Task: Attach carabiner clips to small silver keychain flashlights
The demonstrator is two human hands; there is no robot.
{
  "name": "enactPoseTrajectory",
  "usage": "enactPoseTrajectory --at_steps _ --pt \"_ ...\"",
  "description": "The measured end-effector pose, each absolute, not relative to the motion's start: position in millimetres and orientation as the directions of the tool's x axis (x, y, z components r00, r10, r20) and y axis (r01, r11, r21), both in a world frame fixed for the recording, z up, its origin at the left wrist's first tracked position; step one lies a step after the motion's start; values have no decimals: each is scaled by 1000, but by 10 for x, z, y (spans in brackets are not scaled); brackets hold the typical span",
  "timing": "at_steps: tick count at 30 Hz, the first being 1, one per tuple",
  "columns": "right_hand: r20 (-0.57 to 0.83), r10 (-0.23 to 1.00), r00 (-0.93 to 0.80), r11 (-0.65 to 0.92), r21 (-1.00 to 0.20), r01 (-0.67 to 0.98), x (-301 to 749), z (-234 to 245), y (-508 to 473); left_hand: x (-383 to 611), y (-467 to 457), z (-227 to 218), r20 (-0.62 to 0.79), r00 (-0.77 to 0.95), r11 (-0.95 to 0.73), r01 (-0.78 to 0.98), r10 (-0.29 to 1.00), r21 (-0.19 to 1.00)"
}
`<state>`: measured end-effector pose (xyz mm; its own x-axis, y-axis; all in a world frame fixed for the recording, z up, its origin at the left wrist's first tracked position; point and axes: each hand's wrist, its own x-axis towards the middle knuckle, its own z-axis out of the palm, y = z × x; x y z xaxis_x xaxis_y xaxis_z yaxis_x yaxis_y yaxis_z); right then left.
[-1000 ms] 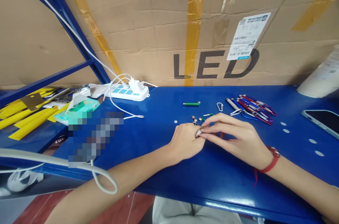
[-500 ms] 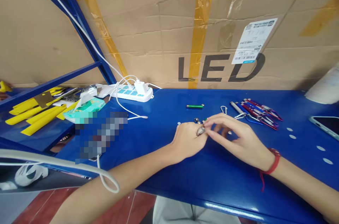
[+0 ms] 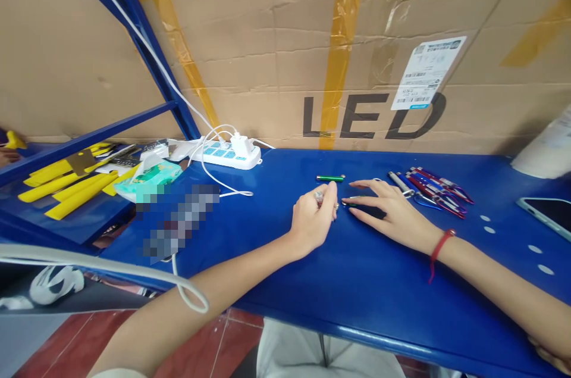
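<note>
My left hand [image 3: 313, 216] rests on the blue table [image 3: 276, 259] with its fingers pinched round a small silvery part [image 3: 319, 196]. My right hand [image 3: 386, 210] lies beside it, fingers stretched out flat over small metal pieces and a green carabiner [image 3: 352, 201]. A green mini flashlight tube [image 3: 330, 178] lies just beyond both hands. A red cord circles my right wrist.
A bunch of red, blue and silver keychain flashlights [image 3: 430, 186] lies at the right, a phone [image 3: 546, 210] beyond it. A white power strip [image 3: 227, 153] with cables sits at the back left. Yellow strips [image 3: 66, 187] lie on the left shelf. A large cardboard box [image 3: 312, 44] walls the back.
My hands have parted. The left hand lifted away and forward with the small part. The right hand let go, moved forward and flattened onto the table by the carabiner.
</note>
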<state>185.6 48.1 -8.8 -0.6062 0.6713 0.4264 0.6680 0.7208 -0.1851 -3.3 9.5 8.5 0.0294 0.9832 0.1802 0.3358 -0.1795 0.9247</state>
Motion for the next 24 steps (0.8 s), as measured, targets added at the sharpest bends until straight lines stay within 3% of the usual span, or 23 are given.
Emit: enactPoseTrajectory --at_steps 8,19,24 --pt "509 620 -598 764 -215 608 1842 -143 525 -103 78 149 184 180 -254 552 966 794" --pt "509 638 -578 764 -329 555 1789 -81 531 -92 67 146 208 213 -294 555 954 779" --pt "501 627 -597 769 -271 579 1783 -88 516 -89 96 135 257 198 -323 629 946 707"
